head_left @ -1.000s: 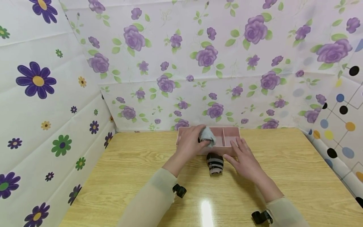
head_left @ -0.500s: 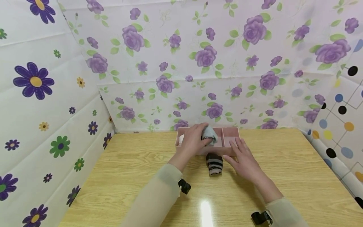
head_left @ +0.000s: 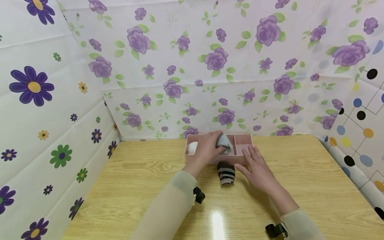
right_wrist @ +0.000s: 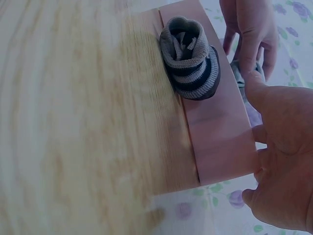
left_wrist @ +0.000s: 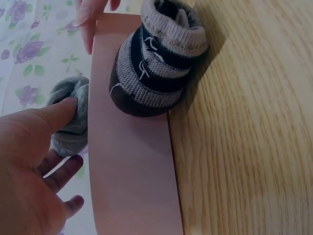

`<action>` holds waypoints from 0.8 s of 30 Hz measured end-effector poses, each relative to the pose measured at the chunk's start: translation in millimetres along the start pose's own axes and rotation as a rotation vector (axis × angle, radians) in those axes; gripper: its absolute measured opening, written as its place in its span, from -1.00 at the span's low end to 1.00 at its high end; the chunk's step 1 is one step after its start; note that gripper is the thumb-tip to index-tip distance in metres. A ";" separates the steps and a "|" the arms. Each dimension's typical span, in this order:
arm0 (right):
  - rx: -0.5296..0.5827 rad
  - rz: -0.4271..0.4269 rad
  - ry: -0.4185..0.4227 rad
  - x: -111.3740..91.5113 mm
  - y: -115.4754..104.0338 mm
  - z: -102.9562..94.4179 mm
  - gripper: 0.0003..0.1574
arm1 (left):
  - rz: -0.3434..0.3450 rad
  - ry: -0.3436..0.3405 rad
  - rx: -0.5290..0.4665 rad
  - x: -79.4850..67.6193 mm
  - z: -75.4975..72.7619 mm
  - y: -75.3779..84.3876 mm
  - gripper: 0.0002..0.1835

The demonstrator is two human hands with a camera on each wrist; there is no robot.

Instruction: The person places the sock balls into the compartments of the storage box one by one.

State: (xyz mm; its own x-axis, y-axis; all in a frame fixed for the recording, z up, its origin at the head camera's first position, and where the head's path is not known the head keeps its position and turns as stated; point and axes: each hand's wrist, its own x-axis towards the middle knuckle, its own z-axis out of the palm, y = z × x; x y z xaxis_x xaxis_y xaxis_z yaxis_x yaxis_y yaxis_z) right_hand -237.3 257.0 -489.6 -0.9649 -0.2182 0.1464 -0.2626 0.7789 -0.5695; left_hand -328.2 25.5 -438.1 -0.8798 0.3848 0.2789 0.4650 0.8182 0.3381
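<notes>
My left hand (head_left: 207, 150) pinches a rolled grey-blue sock (head_left: 223, 143) between thumb and fingers, at the middle part of a pink divided box (head_left: 216, 160). In the left wrist view the thumb presses on the near side of this sock (left_wrist: 73, 134), behind the box wall (left_wrist: 129, 176). My right hand (head_left: 259, 170) lies with fingers extended at the box's front right rim; the right wrist view shows its fingertips at the wall's upper edge. A rolled striped sock (head_left: 226, 174), black and grey, sits on the table against the box front, between both hands.
A white bundle (head_left: 192, 148) lies in the box's left compartment, partly behind my left hand. An upright divider (head_left: 235, 145) sets off the right compartment. The wooden table (head_left: 144, 186) meets a flowered cloth wall (head_left: 168, 110) just behind the box.
My left hand has shifted a little to the right with the grey-blue sock, uncovering the white bundle in the left compartment. The right hand and the striped sock stay in place.
</notes>
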 end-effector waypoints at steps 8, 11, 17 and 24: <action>-0.003 -0.005 0.008 -0.1 -2.1 -0.6 0.14 | 0.052 0.031 -0.014 20.8 42.2 -28.3 -0.24; 0.003 -0.004 0.007 -0.2 -2.4 -0.6 0.14 | 0.054 0.032 0.001 25.5 52.0 -33.7 -0.24; 0.005 -0.004 0.007 0.2 -2.7 -0.6 0.13 | 0.060 -0.010 0.008 16.2 30.0 -14.2 -0.28; -0.005 -0.007 0.013 0.1 -2.4 -0.9 0.12 | 0.033 -0.045 0.040 12.5 21.2 -3.4 -0.31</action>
State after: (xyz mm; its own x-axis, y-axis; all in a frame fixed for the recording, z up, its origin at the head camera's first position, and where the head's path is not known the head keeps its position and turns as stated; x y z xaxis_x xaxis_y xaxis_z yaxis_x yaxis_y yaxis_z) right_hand -236.7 255.7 -487.5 -0.9632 -0.2156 0.1606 -0.2689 0.7803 -0.5647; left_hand -342.9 36.5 -454.8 -0.8681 0.4300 0.2479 0.4903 0.8210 0.2927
